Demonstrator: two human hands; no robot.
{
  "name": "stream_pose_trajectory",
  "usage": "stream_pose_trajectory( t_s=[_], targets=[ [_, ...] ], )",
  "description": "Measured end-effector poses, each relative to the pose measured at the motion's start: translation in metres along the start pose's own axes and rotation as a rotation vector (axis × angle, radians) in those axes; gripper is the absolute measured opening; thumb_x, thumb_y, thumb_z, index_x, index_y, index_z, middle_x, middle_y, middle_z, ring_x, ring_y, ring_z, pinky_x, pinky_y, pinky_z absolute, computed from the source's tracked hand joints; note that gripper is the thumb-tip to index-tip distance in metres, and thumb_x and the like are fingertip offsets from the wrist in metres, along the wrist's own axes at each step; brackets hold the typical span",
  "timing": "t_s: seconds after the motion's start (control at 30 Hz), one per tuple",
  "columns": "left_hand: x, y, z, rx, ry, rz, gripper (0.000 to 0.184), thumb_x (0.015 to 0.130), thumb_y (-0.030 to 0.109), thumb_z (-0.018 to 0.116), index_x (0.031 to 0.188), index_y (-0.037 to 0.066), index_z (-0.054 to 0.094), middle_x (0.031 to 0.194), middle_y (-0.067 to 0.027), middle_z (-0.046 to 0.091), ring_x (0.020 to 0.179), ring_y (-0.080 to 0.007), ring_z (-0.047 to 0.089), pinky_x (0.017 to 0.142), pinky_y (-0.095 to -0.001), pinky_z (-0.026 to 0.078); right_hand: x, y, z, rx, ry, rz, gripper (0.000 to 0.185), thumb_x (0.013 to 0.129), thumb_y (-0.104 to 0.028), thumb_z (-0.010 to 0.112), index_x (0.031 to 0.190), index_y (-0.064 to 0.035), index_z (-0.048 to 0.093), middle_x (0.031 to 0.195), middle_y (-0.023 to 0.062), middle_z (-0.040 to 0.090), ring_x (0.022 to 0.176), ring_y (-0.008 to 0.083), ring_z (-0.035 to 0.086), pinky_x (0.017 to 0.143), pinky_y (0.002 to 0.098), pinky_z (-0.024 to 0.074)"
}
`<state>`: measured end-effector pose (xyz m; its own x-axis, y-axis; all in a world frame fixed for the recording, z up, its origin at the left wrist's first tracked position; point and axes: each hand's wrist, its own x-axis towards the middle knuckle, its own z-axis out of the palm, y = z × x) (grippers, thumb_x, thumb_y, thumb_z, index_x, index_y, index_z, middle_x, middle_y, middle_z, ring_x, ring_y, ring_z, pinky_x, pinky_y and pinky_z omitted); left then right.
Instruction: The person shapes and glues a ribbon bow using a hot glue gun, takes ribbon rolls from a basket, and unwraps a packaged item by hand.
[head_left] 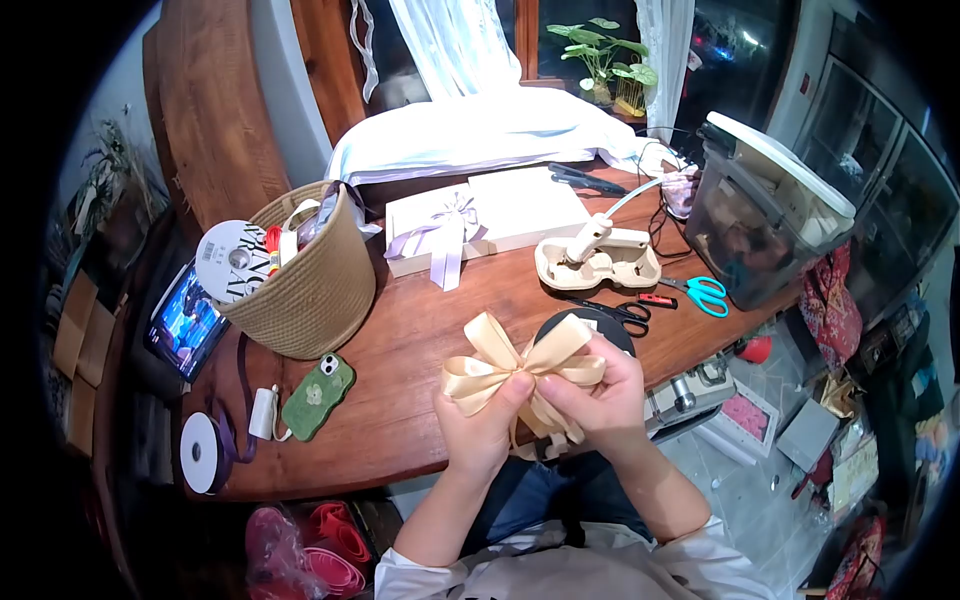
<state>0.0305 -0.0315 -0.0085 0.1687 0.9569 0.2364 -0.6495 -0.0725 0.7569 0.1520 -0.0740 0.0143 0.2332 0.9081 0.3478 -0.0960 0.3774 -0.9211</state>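
A gold satin ribbon bow (485, 372) with several loops is held up over the table's front edge. My left hand (478, 425) is closed on its lower left side, with the thumb pressed near the centre. My right hand (608, 400) pinches the bow from the other side, its thumb also by the middle knot. Ribbon ends hang down between the two hands. Just behind my right hand is a round black object (588, 324), partly covered by the bow. Black-handled scissors (625, 315) lie beyond it.
A woven basket (310, 310) of ribbon spools, a green-cased phone (318, 397) and a purple ribbon spool (202, 455) are left. Behind are a white box (530, 212) with a lavender bow and a glue gun (590, 238) in a cardboard carrier. Teal scissors (707, 296) and a plastic bin (740, 220) stand right.
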Motion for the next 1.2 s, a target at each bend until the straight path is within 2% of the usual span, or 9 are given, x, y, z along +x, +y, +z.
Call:
stream_pose_trajectory(
  t_s=[0.3,0.53,0.63,0.7,0.77,0.9,1.03,1.1,1.2],
  targets=[
    [-0.002,0.003,-0.01,0.203,-0.146,-0.019,0.04,0.074,0.003,0.078,0.11,-0.004,0.059,0.099,-0.0067,0.065,0.086,-0.013,0.063,0.081,-0.0267,0.051,-0.009,0.002,0.003,0.07,0.079,0.014,0.016,0.078,0.002,0.064,0.094,0.004,0.062,0.09,0.0066,0.062,0.082,0.0112,0.058,0.073,0.0241,0.0471],
    [0.012,-0.004,-0.023,0.244,-0.219,0.159,0.069,0.075,0.039,0.078,0.12,-0.007,0.054,0.106,-0.0101,0.059,0.103,-0.0163,0.057,0.089,-0.0295,0.048,-0.011,-0.015,0.006,0.309,0.2,0.03,0.014,0.074,0.001,0.062,0.087,0.0052,0.059,0.086,0.0118,0.057,0.081,0.0178,0.054,0.073,0.0277,0.0436],
    [0.012,0.005,-0.036,0.03,-0.125,0.064,0.059,0.077,0.034,0.077,0.116,-0.005,0.056,0.102,-0.0077,0.059,0.098,-0.0149,0.058,0.084,-0.0279,0.048,-0.009,-0.012,-0.01,0.343,0.116,-0.096,0.019,0.079,0.002,0.064,0.098,0.0035,0.059,0.087,0.005,0.062,0.082,0.0098,0.059,0.073,0.0232,0.0473],
    [0.015,0.004,-0.058,0.124,0.1,0.108,0.034,0.082,0.023,0.074,0.101,-0.001,0.061,0.093,-0.0044,0.059,0.082,-0.0107,0.057,0.072,-0.0232,0.047,-0.009,-0.017,-0.014,0.23,0.134,-0.165,0.014,0.075,0.002,0.065,0.087,0.0025,0.06,0.081,0.0074,0.06,0.078,0.0149,0.056,0.07,0.0266,0.045],
    [0.021,0.005,-0.089,0.221,0.117,0.177,0.014,0.084,0.012,0.07,0.086,0.003,0.059,0.082,-0.0014,0.058,0.068,-0.007,0.052,0.06,-0.0194,0.042,-0.007,-0.021,-0.017,0.073,0.119,-0.277,0.011,0.071,-0.002,0.067,0.077,0.0024,0.06,0.075,0.0108,0.057,0.075,0.0207,0.053,0.069,0.0311,0.0428],
    [0.017,0.018,-0.111,0.41,0.1,0.253,0.012,0.087,0.006,0.065,0.077,0.001,0.059,0.072,-0.0019,0.057,0.061,-0.0065,0.048,0.053,-0.0191,0.036,-0.005,-0.019,-0.022,-0.145,-0.026,-0.591,0.013,0.073,-0.006,0.072,0.071,-0.0002,0.06,0.072,0.0089,0.059,0.069,0.0221,0.055,0.062,0.0324,0.0458],
    [0.005,0.022,-0.107,0.547,-0.082,0.165,0.014,0.088,0.009,0.063,0.08,-0.002,0.067,0.063,-0.0034,0.056,0.056,-0.0084,0.05,0.05,-0.0213,0.036,-0.012,-0.021,-0.016,-0.211,-0.112,-0.633,0.012,0.076,-0.01,0.071,0.074,0.0,0.064,0.075,0.0085,0.062,0.069,0.0225,0.056,0.062,0.0333,0.0478],
    [0.001,0.032,-0.091,0.61,-0.368,0.294,0.023,0.083,0.02,0.071,0.09,-0.002,0.069,0.075,-0.0061,0.059,0.068,-0.0129,0.054,0.059,-0.0236,0.042,-0.015,-0.021,-0.014,-0.196,-0.18,-0.597,0.013,0.075,-0.012,0.071,0.079,-0.0004,0.066,0.08,0.0087,0.062,0.072,0.0228,0.056,0.065,0.0333,0.0466],
    [0.0,0.032,-0.042,0.403,-0.453,0.489,0.063,0.065,0.042,0.083,0.105,0.0,0.062,0.102,-0.0172,0.058,0.088,-0.0221,0.053,0.072,-0.0334,0.042,-0.017,-0.02,-0.014,-0.194,-0.286,-0.555,0.023,0.066,-0.009,0.075,0.086,-0.0014,0.067,0.088,0.008,0.062,0.077,0.0242,0.055,0.07,0.0347,0.0436]
  ],
)
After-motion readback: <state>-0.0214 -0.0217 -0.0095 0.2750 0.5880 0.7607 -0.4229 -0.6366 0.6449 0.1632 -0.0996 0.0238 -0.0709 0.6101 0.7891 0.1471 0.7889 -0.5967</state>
